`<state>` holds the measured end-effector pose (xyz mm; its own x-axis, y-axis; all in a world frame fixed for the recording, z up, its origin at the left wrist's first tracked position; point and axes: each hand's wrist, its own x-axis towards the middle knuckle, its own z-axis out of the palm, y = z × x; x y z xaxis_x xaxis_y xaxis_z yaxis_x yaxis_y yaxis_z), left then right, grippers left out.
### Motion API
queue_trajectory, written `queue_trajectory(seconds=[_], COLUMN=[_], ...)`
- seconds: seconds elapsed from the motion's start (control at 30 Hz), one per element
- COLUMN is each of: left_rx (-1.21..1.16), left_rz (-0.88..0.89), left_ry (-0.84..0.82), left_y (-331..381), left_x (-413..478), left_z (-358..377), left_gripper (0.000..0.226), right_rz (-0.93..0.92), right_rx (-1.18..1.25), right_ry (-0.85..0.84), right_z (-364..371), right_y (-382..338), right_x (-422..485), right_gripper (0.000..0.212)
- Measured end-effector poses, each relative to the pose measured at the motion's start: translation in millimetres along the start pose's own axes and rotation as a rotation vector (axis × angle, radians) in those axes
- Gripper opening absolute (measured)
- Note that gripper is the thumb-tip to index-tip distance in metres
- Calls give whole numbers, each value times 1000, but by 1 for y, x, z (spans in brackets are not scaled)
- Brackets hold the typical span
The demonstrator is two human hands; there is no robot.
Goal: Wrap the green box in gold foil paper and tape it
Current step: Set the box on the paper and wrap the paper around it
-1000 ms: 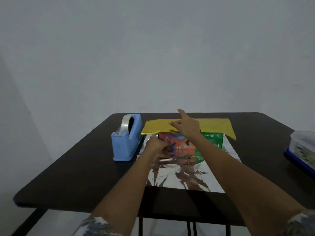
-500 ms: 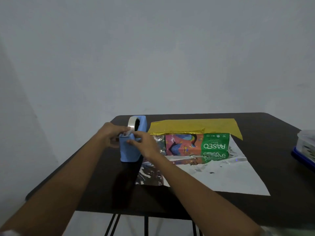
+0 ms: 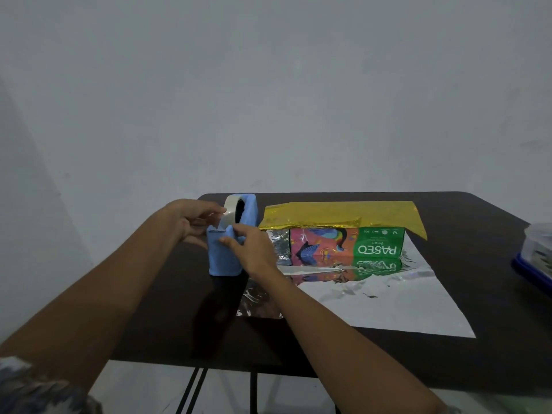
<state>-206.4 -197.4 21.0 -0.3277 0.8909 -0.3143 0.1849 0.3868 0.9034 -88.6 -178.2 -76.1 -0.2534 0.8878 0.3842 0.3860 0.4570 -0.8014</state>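
Box: My green printed cardboard box point(image 3: 376, 248) lies on its long side on the gold foil paper sheet point(image 3: 388, 303). The sheet's silver face is up in front of the box and its far gold edge is folded over the box top. The near face of the box is bare.
Flap: Nothing presses that gold fold down, so I judge it could lift before tape reaches it.
Tape: A strip of clear tape point(image 3: 221, 223) runs from the roll down to the cutter of the blue plastic tape dispenser point(image 3: 225, 258). The dispenser stands just beside the box's left end.
Left hand: My left hand point(image 3: 191, 222) pinches the strip near the roll, as far as I can see.
Right hand: My right hand point(image 3: 254, 249) curls round the dispenser's front and holds it down.
Method: I should draw the strip straight out, take a short piece, and tear it down across the teeth while my right hand bears down.
Risk: The tape may fold onto itself, or the dispenser may slide onto the foil corner.
Beyond: On the dark table point(image 3: 448, 210), a clear plastic container point(image 3: 537, 249) sits well apart at the right edge.
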Motion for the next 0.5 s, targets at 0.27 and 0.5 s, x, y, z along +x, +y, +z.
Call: queue_trajectory(seconds=[0.27, 0.5], left_rx=[-305, -561], left_rz=[172, 288], left_ry=[36, 110], left_y=[-29, -71], left_x=[-1, -9], left_z=[-4, 8], left_gripper=[11, 8], right_rz=[50, 22], right_rx=[-33, 38], right_ry=[84, 90], right_z=[12, 15], right_y=[1, 6], right_x=[6, 7], right_gripper=[24, 36])
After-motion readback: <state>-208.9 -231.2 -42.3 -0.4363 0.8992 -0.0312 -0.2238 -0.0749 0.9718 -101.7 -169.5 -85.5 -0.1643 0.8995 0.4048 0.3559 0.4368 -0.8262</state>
